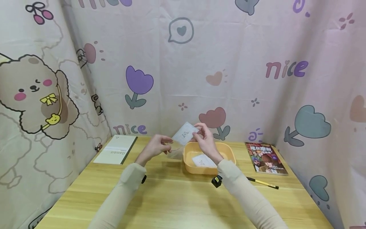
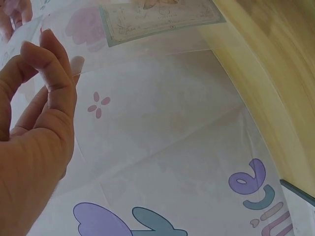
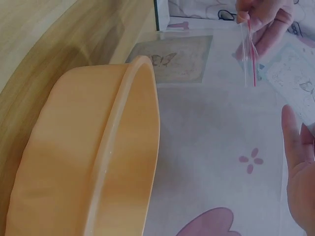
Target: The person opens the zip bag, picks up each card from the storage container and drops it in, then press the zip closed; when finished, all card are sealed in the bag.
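My left hand (image 1: 156, 147) pinches the top of a clear zip bag (image 1: 175, 154), whose red seal line shows in the right wrist view. A butterfly-printed card (image 3: 172, 60) lies in the bag's lower part. My right hand (image 1: 206, 142) holds a pale card (image 1: 185, 133) with a small butterfly print, tilted, close to the bag's mouth. Whether that card's corner is inside the mouth, I cannot tell. Below my right hand stands an orange-yellow plastic basin (image 1: 200, 170), and another pale printed card (image 1: 203, 161) lies in it.
A white notebook (image 1: 114, 149) lies at the table's back left. To the right are a colourful magazine (image 1: 266, 159) and a yellow-and-black pen (image 1: 263, 183). A printed curtain (image 1: 177, 70) hangs behind and beside the wooden table (image 1: 171, 197).
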### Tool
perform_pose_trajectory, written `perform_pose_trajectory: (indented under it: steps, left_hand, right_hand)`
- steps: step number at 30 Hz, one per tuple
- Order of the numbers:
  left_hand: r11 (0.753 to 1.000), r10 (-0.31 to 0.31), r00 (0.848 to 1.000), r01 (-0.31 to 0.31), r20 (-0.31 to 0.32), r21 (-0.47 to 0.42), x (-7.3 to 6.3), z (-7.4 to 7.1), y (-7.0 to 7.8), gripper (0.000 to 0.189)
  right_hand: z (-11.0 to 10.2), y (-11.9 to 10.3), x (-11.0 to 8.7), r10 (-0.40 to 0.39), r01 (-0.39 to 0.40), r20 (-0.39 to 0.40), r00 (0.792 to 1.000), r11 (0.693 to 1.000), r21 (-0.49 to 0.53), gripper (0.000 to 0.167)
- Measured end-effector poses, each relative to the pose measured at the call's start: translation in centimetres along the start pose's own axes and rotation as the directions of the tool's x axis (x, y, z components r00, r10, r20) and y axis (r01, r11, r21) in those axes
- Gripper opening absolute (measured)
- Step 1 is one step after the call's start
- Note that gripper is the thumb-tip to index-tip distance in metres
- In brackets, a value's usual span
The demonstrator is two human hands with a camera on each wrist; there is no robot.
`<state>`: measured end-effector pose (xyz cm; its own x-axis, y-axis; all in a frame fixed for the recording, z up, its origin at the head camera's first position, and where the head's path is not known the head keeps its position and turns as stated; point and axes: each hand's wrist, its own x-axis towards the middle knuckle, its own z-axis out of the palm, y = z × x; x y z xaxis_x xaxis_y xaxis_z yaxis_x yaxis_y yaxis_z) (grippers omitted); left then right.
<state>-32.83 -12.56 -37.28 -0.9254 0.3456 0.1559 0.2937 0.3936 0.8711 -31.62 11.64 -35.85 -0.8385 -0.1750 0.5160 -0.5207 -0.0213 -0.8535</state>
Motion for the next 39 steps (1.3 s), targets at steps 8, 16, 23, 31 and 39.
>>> perform_pose_trajectory:
  steps: [8,16,23,31,39]
  left_hand:
    - [1.000,-0.009,1.000,0.008,-0.007,-0.025,0.1,-0.1,-0.1,0.034]
    - [0.999,-0.016,1.000,0.016,-0.012,-0.033,-0.1,0.0,-0.1,0.036]
    - [0.999,0.007,1.000,-0.007,-0.005,-0.051,-0.1,-0.1,-0.2,0.031]
    - [0.999,-0.013,1.000,0.013,-0.005,-0.043,-0.1,0.0,-0.1,0.034]
    - [0.999,0.019,1.000,-0.019,0.001,-0.048,-0.1,0.1,-0.2,0.035]
  right_hand:
    - [0.8,-0.4,0.0,-0.012,0.013,0.018,1.000,0.999,-0.048,0.029]
    - [1.4,-0.5,0.1,-0.076,0.076,0.005,0.997,0.995,-0.070,0.027]
    - [1.8,-0.8,0.0,-0.130,0.136,0.044,0.991,0.978,-0.159,0.026]
    - [1.7,-0.7,-0.4,-0.233,0.242,0.065,0.970,0.923,-0.299,0.025]
    - [1.5,2.1,0.3,-0.318,0.333,0.106,0.942,0.855,-0.397,0.025]
